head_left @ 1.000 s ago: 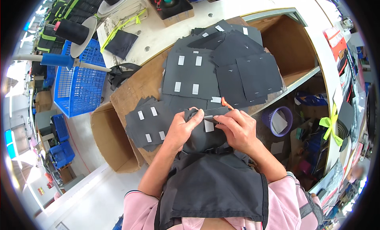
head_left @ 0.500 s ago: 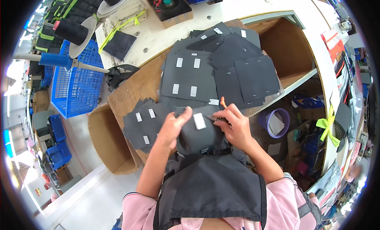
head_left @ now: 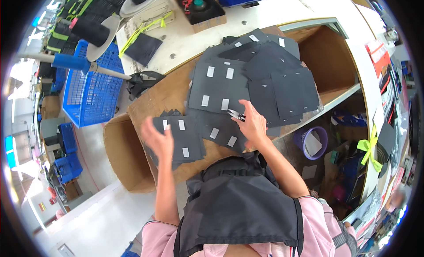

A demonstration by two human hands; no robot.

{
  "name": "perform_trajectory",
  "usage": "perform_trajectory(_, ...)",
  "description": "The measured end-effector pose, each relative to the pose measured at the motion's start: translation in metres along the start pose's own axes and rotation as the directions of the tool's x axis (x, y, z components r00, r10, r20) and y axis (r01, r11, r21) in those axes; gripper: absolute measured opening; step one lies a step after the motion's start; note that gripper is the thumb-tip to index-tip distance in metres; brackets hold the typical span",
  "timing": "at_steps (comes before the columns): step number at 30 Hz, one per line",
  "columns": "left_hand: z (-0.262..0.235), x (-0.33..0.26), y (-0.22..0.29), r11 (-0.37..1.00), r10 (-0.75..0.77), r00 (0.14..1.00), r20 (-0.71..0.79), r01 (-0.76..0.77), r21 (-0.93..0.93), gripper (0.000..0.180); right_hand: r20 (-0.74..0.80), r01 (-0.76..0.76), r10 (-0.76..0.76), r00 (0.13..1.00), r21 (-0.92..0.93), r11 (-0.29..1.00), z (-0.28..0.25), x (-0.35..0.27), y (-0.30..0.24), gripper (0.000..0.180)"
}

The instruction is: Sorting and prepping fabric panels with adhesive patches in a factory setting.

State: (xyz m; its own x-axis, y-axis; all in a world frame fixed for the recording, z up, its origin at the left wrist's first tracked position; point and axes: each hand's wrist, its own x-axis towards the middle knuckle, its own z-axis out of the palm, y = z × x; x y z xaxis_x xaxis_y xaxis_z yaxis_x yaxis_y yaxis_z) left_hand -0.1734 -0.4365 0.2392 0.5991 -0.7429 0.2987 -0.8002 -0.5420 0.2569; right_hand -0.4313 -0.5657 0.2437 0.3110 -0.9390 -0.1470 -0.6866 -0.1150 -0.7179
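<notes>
My left hand (head_left: 158, 140) is over the left pile of dark grey fabric panels (head_left: 192, 140), slightly blurred, with thumb and fingers apart and nothing in it. In my right hand (head_left: 254, 126) is a pair of small thread snips (head_left: 236, 115), their metal blades pointing left over the lower panels. White rectangular patches are on the panels of the left pile. A larger stack of panels (head_left: 216, 87) lies behind the right hand, several with white patches. Plain darker panels (head_left: 295, 94) overlap it on the right.
The piles rest on a brown cardboard surface (head_left: 163, 92) by a white table (head_left: 185, 51). An open cardboard box (head_left: 128, 155) is at the left, near a blue basket (head_left: 92, 91). At the right stand a purple bin (head_left: 324, 144) and a wooden compartment (head_left: 327, 53).
Half a second ago both hands held a patched panel close to my body. Now the left hand has let go and moved left over the left pile; the right holds the snips, blades forward.
</notes>
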Motion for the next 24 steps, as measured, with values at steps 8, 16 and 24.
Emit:
perform_trajectory(8, 0.054, -0.003, 0.106, 0.034, -0.094, 0.322, 0.942, 0.947, -0.32, 0.028, 0.143, 0.347, -0.32, 0.937, -0.251, 0.904, 0.042, 0.019, 0.028, 0.051)
perform_trajectory(16, 0.059, 0.0, 0.111, 0.542, -0.246, 0.713, 0.657, 0.663, -0.517, 0.022, 0.075, 0.037, -0.05, 0.996, 0.166, 0.985, 0.007, 0.012, 0.01, 0.034)
perform_trajectory(24, 0.009, 0.036, 0.107, 0.808, 0.015, 0.998, 0.069, 0.029, -0.589, 0.01, -0.024, 0.265, -0.283, 0.959, 0.428, 0.864, -0.056, -0.011, -0.067, 0.027)
